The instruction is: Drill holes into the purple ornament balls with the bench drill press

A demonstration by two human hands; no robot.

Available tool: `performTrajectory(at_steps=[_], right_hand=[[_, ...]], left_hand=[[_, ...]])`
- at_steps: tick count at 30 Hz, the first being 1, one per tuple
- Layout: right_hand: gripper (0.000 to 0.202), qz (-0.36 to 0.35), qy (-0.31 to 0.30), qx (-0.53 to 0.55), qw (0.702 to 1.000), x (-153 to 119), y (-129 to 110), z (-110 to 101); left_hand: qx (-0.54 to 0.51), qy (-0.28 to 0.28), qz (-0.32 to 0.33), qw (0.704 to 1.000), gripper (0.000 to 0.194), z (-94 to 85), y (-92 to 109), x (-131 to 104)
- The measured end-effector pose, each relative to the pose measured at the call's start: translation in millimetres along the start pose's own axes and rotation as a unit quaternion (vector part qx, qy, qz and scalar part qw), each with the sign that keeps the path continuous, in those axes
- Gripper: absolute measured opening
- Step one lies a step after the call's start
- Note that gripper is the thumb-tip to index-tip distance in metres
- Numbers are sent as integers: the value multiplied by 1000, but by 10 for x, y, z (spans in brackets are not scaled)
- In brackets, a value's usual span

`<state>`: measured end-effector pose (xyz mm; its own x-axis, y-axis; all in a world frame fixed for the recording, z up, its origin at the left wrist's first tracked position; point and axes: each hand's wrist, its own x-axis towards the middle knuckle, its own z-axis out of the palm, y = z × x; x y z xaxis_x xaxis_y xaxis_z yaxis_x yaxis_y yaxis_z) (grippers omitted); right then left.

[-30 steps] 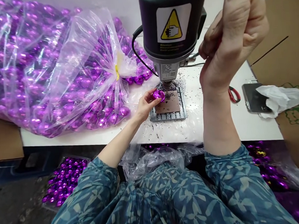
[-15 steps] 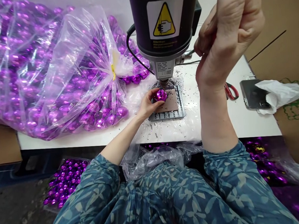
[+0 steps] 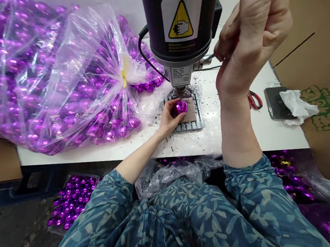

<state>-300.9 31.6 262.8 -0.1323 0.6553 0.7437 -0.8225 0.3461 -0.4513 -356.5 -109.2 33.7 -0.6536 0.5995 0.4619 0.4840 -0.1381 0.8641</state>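
My left hand [image 3: 170, 117] grips a shiny purple faceted ball [image 3: 181, 107] between thumb and fingers. The ball is on a brown board [image 3: 191, 112] that lies on the slotted metal base [image 3: 190, 126] of a small drill press [image 3: 185, 21]. Directly over the ball is the chuck [image 3: 180, 91]; whether the bit touches the ball I cannot tell. My right hand [image 3: 253, 40] is raised beside the motor housing, its fingers wrapped round the press's feed handle [image 3: 210, 56], most of which the hand hides.
A clear bag [image 3: 67, 77] of purple balls fills the table's left side. Dark shavings litter the white tabletop [image 3: 121, 148]. Red-handled scissors [image 3: 254, 100], a phone [image 3: 279, 103] and crumpled tissue [image 3: 299, 106] lie at right by a cardboard box [image 3: 323, 54]. A tray of balls [image 3: 71, 202] sits below left.
My left hand has shifted slightly right with the purple ball, bringing it under the chuck. My right hand stays on the feed handle, nearly unmoved.
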Motion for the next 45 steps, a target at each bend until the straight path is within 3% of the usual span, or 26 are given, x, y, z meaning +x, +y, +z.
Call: performTrajectory(at_steps=[8, 14, 18, 24, 26, 33, 40, 45], right_hand=[[45, -2, -21, -53, 998, -47, -102, -13], [56, -20, 12, -74, 997, -228, -204, -19], [64, -40, 15, -128, 991, -346, -147, -94], [25, -165, 41, -44, 985, -405, 107, -199], [21, -183, 56, -35, 981, -423, 161, -212], [62, -147, 76, -58, 985, -517, 164, -294], [69, -120, 82, -90, 985, -625, 187, -367], [67, -111, 57, -78, 989, -617, 23, -254]], left_hand=[[26, -1, 3, 1000, 58, 15, -14, 1], [28, -6, 9, 1000, 57, 8, -3, 7], [28, -10, -1, 1000, 59, 4, 12, 1], [17, -8, 16, 1000, 60, 2, -3, -6], [21, -8, 23, 999, 60, 6, -21, -8], [19, -4, 20, 1000, 64, 7, -37, -2], [35, -18, -3, 999, 64, -4, 2, 0], [33, -6, -4, 999, 62, -6, 8, 2]])
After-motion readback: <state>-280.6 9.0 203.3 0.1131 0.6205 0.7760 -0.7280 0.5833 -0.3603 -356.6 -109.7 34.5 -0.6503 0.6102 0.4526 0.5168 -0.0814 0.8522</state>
